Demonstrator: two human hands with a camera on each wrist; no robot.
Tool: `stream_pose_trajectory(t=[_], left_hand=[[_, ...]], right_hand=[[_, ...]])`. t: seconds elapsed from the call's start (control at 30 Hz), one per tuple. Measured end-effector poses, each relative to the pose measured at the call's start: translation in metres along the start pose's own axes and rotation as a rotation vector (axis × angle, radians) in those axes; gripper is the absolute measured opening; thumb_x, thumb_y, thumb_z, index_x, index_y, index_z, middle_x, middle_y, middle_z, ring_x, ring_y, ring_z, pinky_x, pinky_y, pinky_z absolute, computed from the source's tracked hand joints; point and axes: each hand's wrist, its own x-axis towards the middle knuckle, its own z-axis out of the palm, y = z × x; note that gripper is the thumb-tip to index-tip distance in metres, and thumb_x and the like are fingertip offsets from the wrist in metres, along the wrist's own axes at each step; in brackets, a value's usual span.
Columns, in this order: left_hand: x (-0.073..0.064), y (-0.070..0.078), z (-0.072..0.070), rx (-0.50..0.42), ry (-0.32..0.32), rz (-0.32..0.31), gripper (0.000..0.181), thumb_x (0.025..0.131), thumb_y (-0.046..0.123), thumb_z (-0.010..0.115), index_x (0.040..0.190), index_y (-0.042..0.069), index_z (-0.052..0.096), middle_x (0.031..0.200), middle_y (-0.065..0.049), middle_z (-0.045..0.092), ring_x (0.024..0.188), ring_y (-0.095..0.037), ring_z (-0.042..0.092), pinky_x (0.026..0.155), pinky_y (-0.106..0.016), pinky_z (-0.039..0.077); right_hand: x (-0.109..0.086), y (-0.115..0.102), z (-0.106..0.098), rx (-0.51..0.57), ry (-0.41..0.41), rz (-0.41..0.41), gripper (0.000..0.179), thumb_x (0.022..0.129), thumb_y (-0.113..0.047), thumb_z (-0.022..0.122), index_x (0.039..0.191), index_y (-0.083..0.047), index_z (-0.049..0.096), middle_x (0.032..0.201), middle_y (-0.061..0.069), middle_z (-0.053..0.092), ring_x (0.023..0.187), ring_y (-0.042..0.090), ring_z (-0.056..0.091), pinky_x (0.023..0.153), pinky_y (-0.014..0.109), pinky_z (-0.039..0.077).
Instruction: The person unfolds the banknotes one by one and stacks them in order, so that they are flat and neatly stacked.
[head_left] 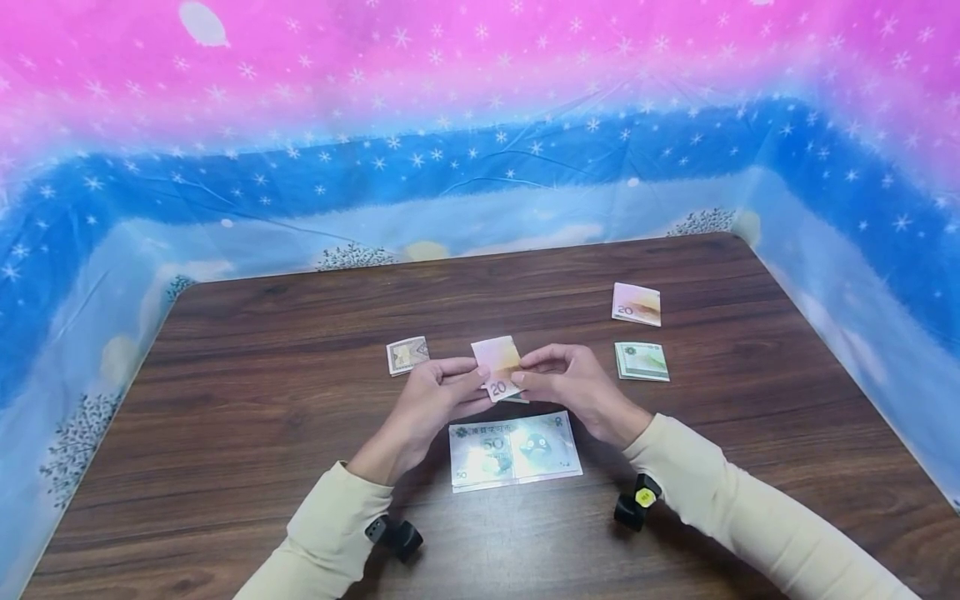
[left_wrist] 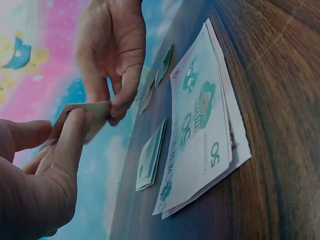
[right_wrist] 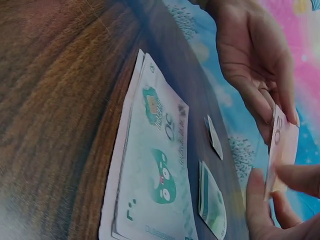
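Above the table, both hands pinch a folded banknote (head_left: 495, 358) printed with a 20, pink fading to yellow. My left hand (head_left: 426, 402) grips its left edge between thumb and fingers; my right hand (head_left: 581, 385) holds the right edge the same way. Nearer my body lie flat 50 notes (head_left: 480, 467), pale green with a cartoon face, stacked slightly askew. A folded green note (left_wrist: 151, 155) rests just beyond that stack, mostly hidden by the held note in the head view. Past my left fingers sits a folded brownish note (head_left: 406, 355).
On the right side of the brown wooden table (head_left: 750, 400) lie another folded 20 note (head_left: 637, 303) and, in front of it, a folded green note (head_left: 642, 362). A pink and blue snowflake cloth (head_left: 450, 167) hangs around the far and side edges.
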Motion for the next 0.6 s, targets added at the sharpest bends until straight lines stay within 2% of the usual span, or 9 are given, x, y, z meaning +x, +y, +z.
stream_pose_trajectory(t=[0.17,0.3,0.6], left_hand=[[0.0,0.0,0.001,-0.003,0.016,0.013,0.032,0.098,0.004,0.064,0.125,-0.012,0.059,0.115,-0.027,0.069,0.1,-0.028,0.073,0.09,-0.037,0.06],[0.0,0.0,0.001,0.006,0.02,0.019,0.03,0.097,0.008,0.068,0.121,-0.008,0.06,0.115,-0.024,0.07,0.103,-0.03,0.072,0.092,-0.038,0.059],[0.001,0.001,0.001,0.056,-0.004,0.047,0.031,0.095,0.016,0.072,0.116,-0.005,0.063,0.116,-0.025,0.069,0.1,-0.023,0.072,0.092,-0.038,0.059]], right_hand=[[-0.002,0.002,0.003,-0.028,-0.059,0.029,0.049,0.089,-0.014,0.08,0.127,0.009,0.059,0.118,0.022,0.068,0.101,0.028,0.072,0.092,0.041,0.059],[-0.005,0.003,0.006,-0.039,-0.104,0.059,0.055,0.088,-0.02,0.081,0.131,0.006,0.058,0.122,0.022,0.067,0.109,0.034,0.068,0.094,0.044,0.058],[-0.011,-0.001,0.013,-0.06,-0.184,0.082,0.064,0.088,-0.028,0.081,0.136,0.005,0.054,0.126,0.022,0.066,0.117,0.037,0.065,0.098,0.046,0.055]])
